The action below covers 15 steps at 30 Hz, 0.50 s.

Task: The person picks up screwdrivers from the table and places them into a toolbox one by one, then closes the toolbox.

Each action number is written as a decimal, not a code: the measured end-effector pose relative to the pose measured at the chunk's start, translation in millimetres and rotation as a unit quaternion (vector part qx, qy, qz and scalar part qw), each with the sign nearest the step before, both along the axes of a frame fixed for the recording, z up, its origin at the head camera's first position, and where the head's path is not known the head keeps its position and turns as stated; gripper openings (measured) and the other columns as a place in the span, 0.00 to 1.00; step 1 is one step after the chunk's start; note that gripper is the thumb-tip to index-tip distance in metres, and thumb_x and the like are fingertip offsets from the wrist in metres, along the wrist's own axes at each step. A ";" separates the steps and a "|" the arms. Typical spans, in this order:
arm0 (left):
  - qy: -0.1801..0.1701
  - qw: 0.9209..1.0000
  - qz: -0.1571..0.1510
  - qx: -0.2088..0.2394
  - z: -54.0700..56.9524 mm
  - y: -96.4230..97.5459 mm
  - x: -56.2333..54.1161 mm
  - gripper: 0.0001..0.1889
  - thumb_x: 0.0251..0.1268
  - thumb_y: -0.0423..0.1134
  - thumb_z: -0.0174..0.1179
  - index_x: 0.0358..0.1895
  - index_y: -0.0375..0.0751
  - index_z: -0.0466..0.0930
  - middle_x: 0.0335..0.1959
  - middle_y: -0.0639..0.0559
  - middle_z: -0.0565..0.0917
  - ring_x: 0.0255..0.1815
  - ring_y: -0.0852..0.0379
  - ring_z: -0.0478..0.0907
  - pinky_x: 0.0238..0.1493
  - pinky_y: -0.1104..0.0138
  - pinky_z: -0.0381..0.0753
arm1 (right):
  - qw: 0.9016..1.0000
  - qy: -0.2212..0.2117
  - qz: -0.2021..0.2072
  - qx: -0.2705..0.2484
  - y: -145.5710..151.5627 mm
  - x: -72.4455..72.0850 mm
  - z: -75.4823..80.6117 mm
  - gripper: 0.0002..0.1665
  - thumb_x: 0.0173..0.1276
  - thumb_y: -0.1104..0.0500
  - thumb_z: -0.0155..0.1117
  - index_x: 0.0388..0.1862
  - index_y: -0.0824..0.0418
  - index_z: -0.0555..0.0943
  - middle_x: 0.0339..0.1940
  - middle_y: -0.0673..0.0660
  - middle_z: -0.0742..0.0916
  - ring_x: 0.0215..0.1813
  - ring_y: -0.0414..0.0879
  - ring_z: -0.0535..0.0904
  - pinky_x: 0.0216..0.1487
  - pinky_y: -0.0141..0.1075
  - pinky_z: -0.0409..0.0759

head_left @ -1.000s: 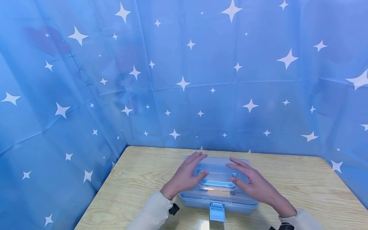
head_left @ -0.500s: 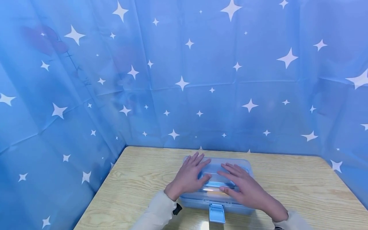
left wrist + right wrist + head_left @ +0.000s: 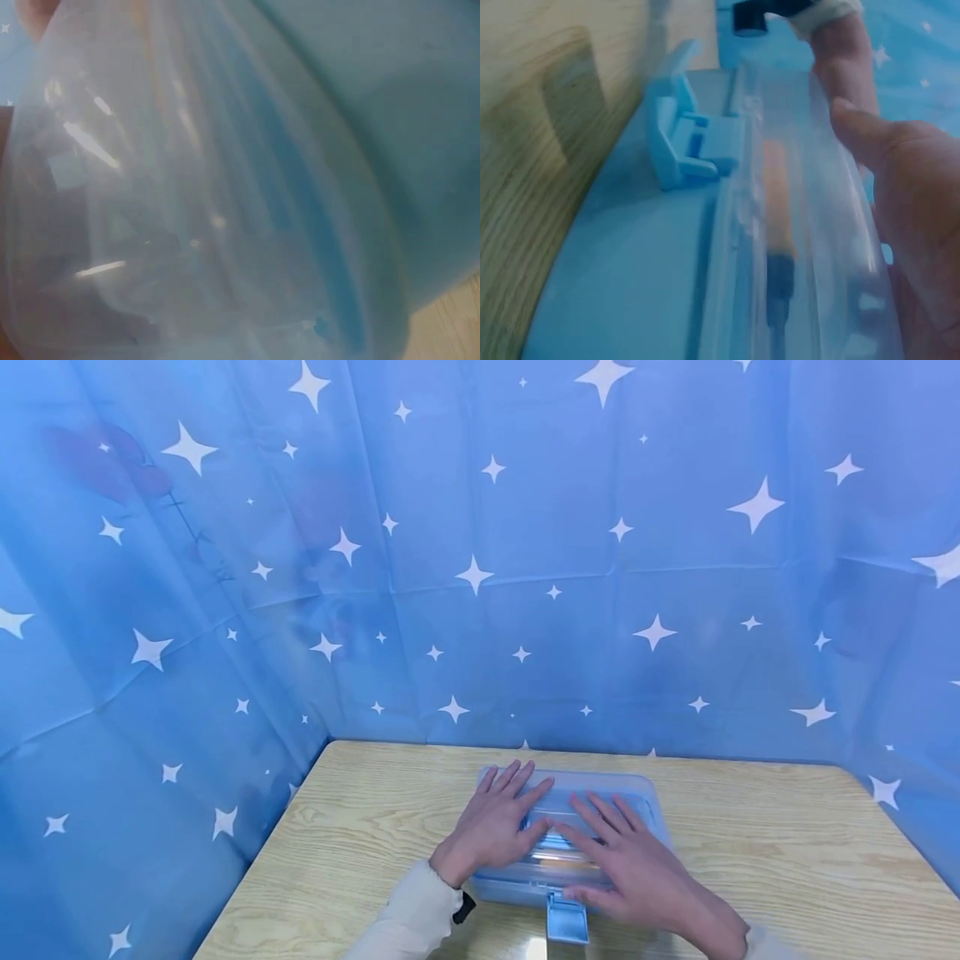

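A light blue plastic storage box (image 3: 510, 892) with a clear lid (image 3: 127, 210) sits lengthwise on the table. The lid is down, and the blue latch (image 3: 567, 922) at its front stands flipped outward. Over the lid's left part lies my left hand (image 3: 491, 822), fingers straight. My right hand (image 3: 633, 868) is spread over the right part, its thumb near the latch. Through the lid in the right wrist view shows an orange-handled tool (image 3: 778, 195) with a black collar and thin shaft. The handle on the lid is partly hidden by both hands.
The wood-grain table (image 3: 360, 827) extends to the left and right of the box. Behind it hangs a blue curtain (image 3: 555, 543) with white stars, which also runs down the left side.
Both hands have come down onto the lid, fingers flattening. The right hand moved left, then spread its fingers and brought its thumb down toward the latch. The box stayed in place.
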<state>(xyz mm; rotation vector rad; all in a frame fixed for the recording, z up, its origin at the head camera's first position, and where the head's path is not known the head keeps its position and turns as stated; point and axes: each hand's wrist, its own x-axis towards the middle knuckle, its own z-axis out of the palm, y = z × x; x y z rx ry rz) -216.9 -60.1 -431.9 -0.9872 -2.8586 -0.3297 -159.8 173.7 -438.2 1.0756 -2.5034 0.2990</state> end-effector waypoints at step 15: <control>0.010 1.000 0.002 0.006 -2.2 -0.2 -0.1 0.28 0.78 0.57 0.38 0.77 0.58 0.59 0.79 0.48 0.56 0.80 0.47 0.50 0.78 0.46 0.48 | 0.995 0.061 -0.012 0.074 -7.4 6.6 -15.9 0.67 0.47 0.14 0.55 0.78 0.54 0.62 0.76 0.63 0.68 0.74 0.63 0.64 0.78 0.43 0.23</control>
